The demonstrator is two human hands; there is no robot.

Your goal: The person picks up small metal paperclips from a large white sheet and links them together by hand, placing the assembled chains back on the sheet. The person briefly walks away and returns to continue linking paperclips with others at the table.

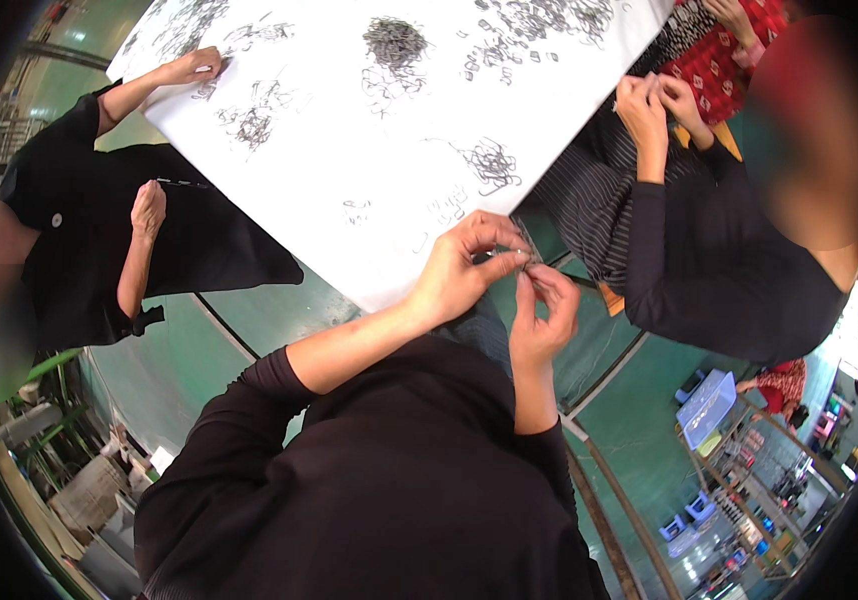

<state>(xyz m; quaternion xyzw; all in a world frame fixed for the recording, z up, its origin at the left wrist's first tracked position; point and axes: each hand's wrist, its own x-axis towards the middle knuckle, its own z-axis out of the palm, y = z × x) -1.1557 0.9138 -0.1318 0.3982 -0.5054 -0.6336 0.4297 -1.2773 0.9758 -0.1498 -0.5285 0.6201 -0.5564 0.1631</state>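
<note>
My left hand [469, 262] and my right hand [547, 318] meet just off the near corner of the white table [319, 200]. Thumb and fingers of each are pinched, tip to tip with the other hand. Between them is a tiny dark piece, too small to make out. Closest to my hands on the tabletop are a few loose thin dark loops [446, 205]. Beyond these lies a tangled heap of similar dark loops [492, 163]. A smaller scatter of thin bits [357, 211] lies to the left.
Further piles cover the far table: a dense dark heap [396, 42], a looser one [252, 125] and spread small dark pieces [519, 40]. A co-worker's hand [191, 66] touches pieces at left; another person's hands [654, 105] work at right. Blue crates [707, 408] stand behind, right.
</note>
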